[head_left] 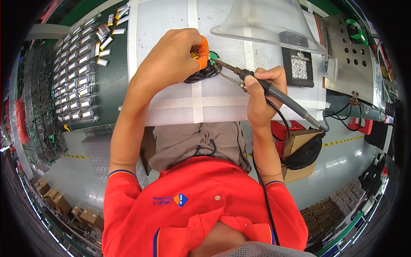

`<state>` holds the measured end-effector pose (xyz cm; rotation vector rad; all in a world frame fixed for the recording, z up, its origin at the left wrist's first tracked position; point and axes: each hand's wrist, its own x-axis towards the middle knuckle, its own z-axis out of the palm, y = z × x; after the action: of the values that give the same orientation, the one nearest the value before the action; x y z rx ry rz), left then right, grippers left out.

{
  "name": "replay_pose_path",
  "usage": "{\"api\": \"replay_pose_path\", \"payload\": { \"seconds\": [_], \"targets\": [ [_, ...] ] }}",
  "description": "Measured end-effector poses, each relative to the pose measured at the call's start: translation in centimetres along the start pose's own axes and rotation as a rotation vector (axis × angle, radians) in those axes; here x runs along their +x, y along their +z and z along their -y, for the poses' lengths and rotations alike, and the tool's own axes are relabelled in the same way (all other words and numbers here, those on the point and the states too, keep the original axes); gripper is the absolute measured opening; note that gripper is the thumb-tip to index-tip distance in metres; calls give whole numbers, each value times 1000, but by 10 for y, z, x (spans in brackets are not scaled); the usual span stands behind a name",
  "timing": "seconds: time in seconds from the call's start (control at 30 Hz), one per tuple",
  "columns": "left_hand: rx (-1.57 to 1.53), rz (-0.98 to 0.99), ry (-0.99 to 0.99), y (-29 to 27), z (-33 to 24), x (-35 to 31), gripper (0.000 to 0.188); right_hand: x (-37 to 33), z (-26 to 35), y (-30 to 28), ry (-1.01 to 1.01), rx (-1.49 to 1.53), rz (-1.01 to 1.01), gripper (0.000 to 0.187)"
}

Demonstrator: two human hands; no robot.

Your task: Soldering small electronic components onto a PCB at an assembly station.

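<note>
Soldering at white padded surface (171,109), both hands engaged.
Right hand (261,92) grips grey-handled soldering iron (274,92); its tip meets small black part with green board (204,68), pinned by left hand (173,60), orange fingertip cot. Beyond the part: clear funnel-shaped hood (265,21).
</note>
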<state>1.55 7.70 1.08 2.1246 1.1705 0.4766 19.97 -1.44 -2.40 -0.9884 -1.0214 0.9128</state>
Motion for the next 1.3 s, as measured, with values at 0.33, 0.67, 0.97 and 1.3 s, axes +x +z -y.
{"api": "replay_pose_path", "payload": {
  "seconds": [0.33, 0.67, 0.97, 1.3],
  "targets": [
    [-56, -5, -29, -2, -3, 0, 8, 0, -1, 0, 9, 11, -1, 21],
    [-70, 5, 39, -4, 0, 1, 8, 1, 1, 2, -14, 36, -53, 19],
    [-71, 2, 6, -2, -1, 0, 7, 0, 1, 1, -17, 52, -74, 19],
    [-114, -7, -50, -7, 9, -8, 8, 0, -1, -4, -107, 22, -213, 18]
  ]
}}
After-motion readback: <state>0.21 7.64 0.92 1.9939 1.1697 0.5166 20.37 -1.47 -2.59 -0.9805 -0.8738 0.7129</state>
